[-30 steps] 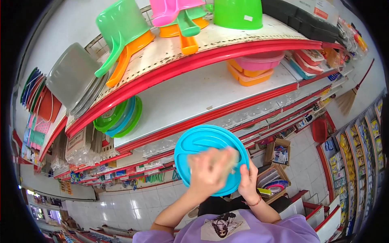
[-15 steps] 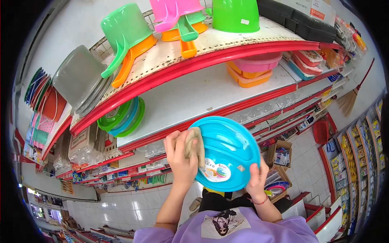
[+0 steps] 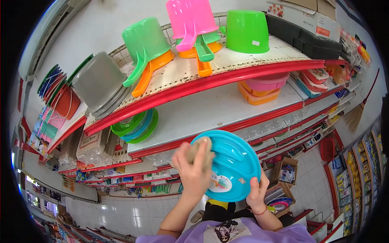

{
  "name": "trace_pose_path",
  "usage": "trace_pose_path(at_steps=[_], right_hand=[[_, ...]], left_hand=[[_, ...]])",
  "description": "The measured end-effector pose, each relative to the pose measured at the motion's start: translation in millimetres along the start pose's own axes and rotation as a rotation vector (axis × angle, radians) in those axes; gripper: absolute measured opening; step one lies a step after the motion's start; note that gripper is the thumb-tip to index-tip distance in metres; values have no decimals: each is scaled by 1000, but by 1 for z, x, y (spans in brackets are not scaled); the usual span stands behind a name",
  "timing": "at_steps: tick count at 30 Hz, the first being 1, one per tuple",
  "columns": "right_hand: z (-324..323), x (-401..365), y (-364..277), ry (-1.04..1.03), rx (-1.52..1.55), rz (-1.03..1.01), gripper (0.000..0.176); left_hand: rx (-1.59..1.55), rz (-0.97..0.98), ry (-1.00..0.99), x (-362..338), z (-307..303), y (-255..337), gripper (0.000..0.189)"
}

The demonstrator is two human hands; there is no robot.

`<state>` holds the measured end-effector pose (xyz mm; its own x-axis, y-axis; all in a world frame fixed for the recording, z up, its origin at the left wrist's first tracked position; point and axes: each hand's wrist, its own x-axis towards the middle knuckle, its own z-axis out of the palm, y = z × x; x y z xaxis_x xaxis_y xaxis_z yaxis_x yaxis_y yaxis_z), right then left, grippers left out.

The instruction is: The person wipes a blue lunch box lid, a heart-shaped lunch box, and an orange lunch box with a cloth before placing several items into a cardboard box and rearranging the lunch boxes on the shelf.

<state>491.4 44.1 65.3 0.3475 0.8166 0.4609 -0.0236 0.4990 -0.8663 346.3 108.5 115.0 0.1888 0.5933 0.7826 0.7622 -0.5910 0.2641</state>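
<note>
A round blue divided plate [image 3: 237, 162] with a white label is held in front of my body, its compartments facing up. My right hand [image 3: 257, 191] grips its right rim, thumb on the inner side. A beige cloth [image 3: 206, 156] is bunched under the fingers of my left hand [image 3: 192, 174], which is slightly blurred. The cloth presses on the plate's left side and covers part of the label. Green and blue plates [image 3: 139, 125] lie stacked on the shelf beyond my left hand.
The red-edged top shelf [image 3: 227, 77] holds dippers [image 3: 146, 48], a green pail [image 3: 247, 32], grey containers [image 3: 97, 83] and a black case [image 3: 304, 36]. Pink and orange containers [image 3: 261, 89] sit one shelf lower. Cardboard boxes [image 3: 285, 172] stand on the floor at right.
My left hand has moved the cloth over the plate's left side, covering more of the label. The plate sits slightly lower in view, and the shelves have shifted down and right.
</note>
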Motion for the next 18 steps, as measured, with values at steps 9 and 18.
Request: trace_pose_path(at_steps=[9,18], right_hand=[[15,8,10,3,-6,82,45],[17,14,12,-36,2,35,45]], left_hand=[[-208,116,-126,-2,4,31,46],[-126,101,1,14,7,6,39]])
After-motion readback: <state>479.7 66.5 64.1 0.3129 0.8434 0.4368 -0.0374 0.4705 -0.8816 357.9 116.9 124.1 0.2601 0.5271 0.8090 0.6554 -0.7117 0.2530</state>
